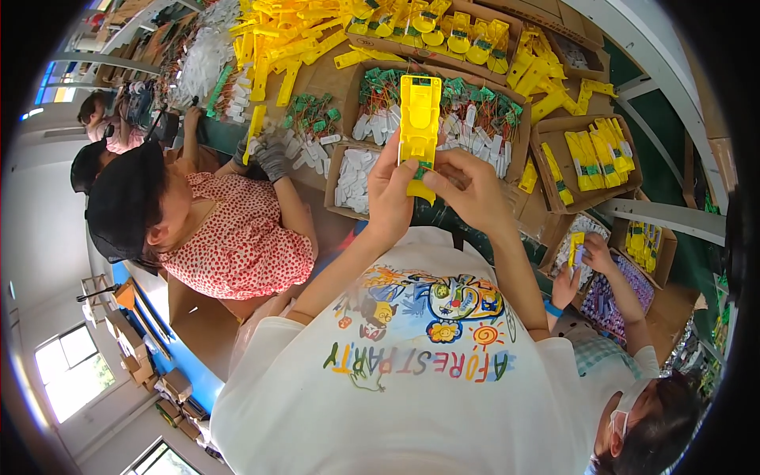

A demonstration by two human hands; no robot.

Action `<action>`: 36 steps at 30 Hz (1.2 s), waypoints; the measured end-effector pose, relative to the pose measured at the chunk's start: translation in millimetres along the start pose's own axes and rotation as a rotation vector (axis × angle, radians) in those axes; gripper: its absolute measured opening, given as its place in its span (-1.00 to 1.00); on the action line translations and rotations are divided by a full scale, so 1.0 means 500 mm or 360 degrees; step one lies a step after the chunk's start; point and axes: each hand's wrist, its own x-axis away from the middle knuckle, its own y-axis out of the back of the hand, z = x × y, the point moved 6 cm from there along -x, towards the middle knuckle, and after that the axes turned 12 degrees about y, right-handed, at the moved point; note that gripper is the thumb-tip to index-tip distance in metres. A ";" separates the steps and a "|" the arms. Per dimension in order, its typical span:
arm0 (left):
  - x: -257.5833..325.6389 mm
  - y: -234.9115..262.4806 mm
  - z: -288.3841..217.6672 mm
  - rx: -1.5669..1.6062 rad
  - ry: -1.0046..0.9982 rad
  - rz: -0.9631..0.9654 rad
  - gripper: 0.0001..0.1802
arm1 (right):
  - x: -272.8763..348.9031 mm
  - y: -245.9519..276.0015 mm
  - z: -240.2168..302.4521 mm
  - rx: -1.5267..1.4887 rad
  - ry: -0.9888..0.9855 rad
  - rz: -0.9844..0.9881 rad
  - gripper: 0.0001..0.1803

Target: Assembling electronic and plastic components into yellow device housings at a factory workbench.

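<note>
Upright in front of my chest is a long yellow plastic housing (420, 115) with moulded recesses. My left hand (391, 196) is closed round its left side, thumb lying on the front near the lower end. A small green circuit board (420, 169) sits at that lower end, partly covered by my fingers. From the right, my right hand (473, 191) grips the housing's lower edge beside the board, thumb and forefinger bent in. Whether the board is fixed in the housing is hidden.
Behind the housing, a cardboard box (524, 127) holds wired green boards and white plastic parts. White pieces (356, 178) fill a smaller box to the left. Yellow housings (590, 154) lie in a box at right. Co-workers sit on both sides, one in a red-dotted top (241, 237).
</note>
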 end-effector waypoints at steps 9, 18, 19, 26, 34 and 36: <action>-0.002 0.011 0.010 -0.0349 -0.0054 0.0036 -0.47 | 0.034 -0.014 -0.048 -0.0428 -0.0549 0.0051 -0.89; -0.013 0.047 0.047 -0.0277 0.0214 -0.0039 -0.68 | 0.038 -0.016 -0.080 -0.0234 -0.0501 0.0178 -0.86; -0.022 0.057 0.053 -0.0316 0.0201 -0.0100 -0.65 | 0.033 -0.008 -0.091 -0.0227 -0.0502 0.0175 -0.86; -0.076 0.177 0.010 -0.0467 -0.0057 -0.0410 -0.67 | 0.057 0.042 -0.054 0.0264 -0.0621 0.1008 -0.57; -0.044 0.129 0.028 -0.0555 0.0179 -0.0165 -0.65 | -0.015 0.088 -0.032 -0.0816 -0.0414 0.0151 -0.58; -0.031 0.126 0.069 -0.0567 0.0546 -0.0065 -0.65 | -0.037 0.106 -0.058 -0.0251 -0.0401 -0.0100 -0.75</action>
